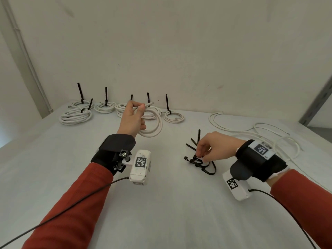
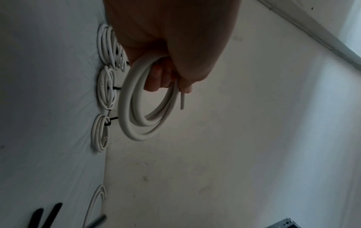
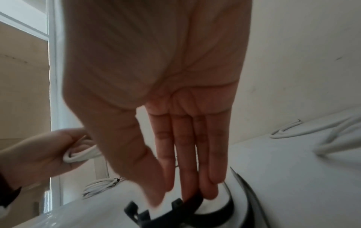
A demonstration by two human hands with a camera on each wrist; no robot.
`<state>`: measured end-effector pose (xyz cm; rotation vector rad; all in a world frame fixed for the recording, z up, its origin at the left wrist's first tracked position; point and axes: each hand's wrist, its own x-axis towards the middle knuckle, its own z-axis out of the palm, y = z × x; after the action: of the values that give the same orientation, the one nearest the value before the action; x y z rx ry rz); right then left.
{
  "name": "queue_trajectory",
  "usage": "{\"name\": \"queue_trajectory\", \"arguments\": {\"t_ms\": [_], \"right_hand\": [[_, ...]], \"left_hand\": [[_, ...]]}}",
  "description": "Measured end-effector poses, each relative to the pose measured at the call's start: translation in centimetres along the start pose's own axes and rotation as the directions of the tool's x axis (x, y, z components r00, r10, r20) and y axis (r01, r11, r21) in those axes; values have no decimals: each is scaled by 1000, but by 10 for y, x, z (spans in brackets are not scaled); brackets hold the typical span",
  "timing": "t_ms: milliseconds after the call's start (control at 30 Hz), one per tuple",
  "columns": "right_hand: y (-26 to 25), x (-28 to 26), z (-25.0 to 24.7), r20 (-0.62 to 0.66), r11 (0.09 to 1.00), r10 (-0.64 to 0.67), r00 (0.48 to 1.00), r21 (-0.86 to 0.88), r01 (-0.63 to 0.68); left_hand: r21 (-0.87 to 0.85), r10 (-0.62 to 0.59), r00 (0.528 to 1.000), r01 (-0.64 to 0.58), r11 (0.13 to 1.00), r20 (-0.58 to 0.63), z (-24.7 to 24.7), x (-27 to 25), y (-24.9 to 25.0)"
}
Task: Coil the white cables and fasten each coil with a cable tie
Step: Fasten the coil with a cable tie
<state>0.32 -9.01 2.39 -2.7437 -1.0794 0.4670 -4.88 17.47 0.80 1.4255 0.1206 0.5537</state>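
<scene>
My left hand (image 1: 138,109) is raised above the white table (image 1: 161,203) and grips a coil of white cable (image 1: 154,130) at its top, with one short cable end sticking out past the fingers. The left wrist view shows this coil (image 2: 129,108) hanging from the curled fingers (image 2: 156,80). My right hand (image 1: 202,153) is down on a pile of black cable ties (image 1: 199,161). In the right wrist view its fingers (image 3: 185,177) are straight, and the tips touch a black tie (image 3: 195,205). A loose white cable (image 1: 269,135) sprawls at the right.
Several tied white coils (image 1: 75,115) lie in a row along the wall at the back left, their black tie tails standing up. The wall runs close behind them. A dark door frame (image 1: 316,106) stands at the far right.
</scene>
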Motion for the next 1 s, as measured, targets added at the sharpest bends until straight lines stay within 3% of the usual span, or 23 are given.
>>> {"name": "queue_trajectory", "arguments": {"t_ms": [133, 300, 400, 500, 567, 633, 700, 767, 833, 1000], "right_hand": [[-3, -4, 0, 69, 997, -16, 997, -77, 22], [-1, -3, 14, 2, 987, -64, 998, -148, 64], [1, -9, 0, -132, 991, -102, 986, -96, 89], [-4, -21, -23, -399, 980, -64, 915, 150, 134], [-17, -31, -35, -514, 873, -22, 857, 407, 267], [-36, -40, -41, -595, 680, -53, 802, 567, 466], [-54, -45, -42, -654, 507, -84, 752, 622, 597], [-68, -44, -37, -681, 452, -108, 725, 616, 646], [-75, -38, -30, -703, 508, -125, 700, 561, 653], [-82, -20, -18, -771, 755, -154, 618, 311, 577]], "left_hand": [[-25, -34, 999, 34, 999, -4, 0, 1, 1], [-28, -61, 998, 61, 998, -11, 4, -1, 3], [-57, -103, 995, 103, 993, 2, 7, -2, 7], [-84, -126, 992, 127, 988, 16, 8, -3, 11], [-76, -87, 995, 90, 993, 40, 9, -5, 11], [-63, -34, 997, 39, 997, 71, 11, -7, 12], [-63, 12, 994, -5, 998, 111, 13, -10, 14], [-84, 49, 988, -37, 996, 147, 14, -13, 18], [-102, 88, 979, -70, 992, 183, 15, -16, 23], [-126, 193, 962, -171, 977, 192, 20, -23, 40]]}}
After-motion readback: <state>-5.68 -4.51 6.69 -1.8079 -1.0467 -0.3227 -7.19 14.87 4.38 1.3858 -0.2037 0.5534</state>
